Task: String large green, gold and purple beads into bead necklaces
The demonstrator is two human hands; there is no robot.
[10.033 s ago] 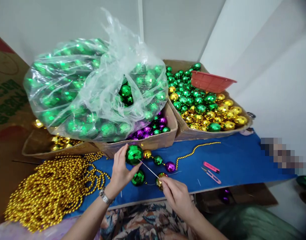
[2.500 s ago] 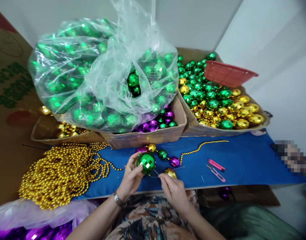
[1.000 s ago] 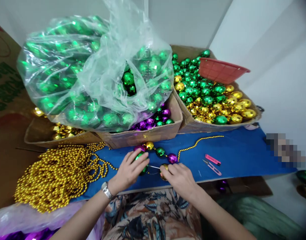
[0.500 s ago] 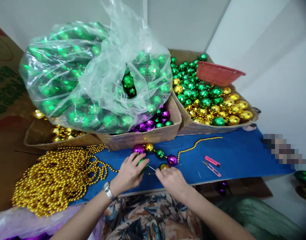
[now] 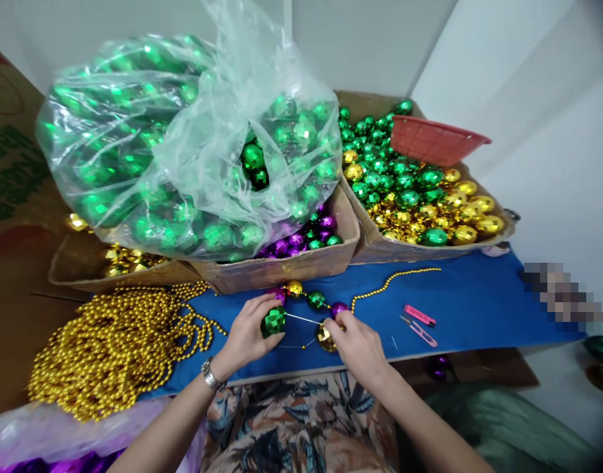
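Observation:
My left hand (image 5: 246, 334) is closed around a large faceted green bead (image 5: 274, 321), thumb below it and fingers above. From the bead's right side a thin straight silvery needle (image 5: 303, 318) runs to the pinched fingers of my right hand (image 5: 359, 349). Just under those fingertips sits a gold faceted bead (image 5: 325, 336). A fine thread with a tiny gold bead (image 5: 303, 347) curves between the two large beads. Behind the hands lie strung beads: a purple one partly hidden, a gold one (image 5: 295, 288), a green one (image 5: 316, 300) and another purple one (image 5: 339, 309).
Gold bead strands (image 5: 109, 348) are heaped at left. Pink-handled snips (image 5: 420, 330) and a pink cutter (image 5: 420, 315) lie right on the blue cloth (image 5: 479, 295). Behind stand cardboard boxes (image 5: 286, 272) of beads, a bulging plastic bag (image 5: 134, 144) and a red basket (image 5: 434, 141).
My right hand has moved right and slightly up, and more of the needle shows between the hands. The left hand has turned, exposing more of the green bead.

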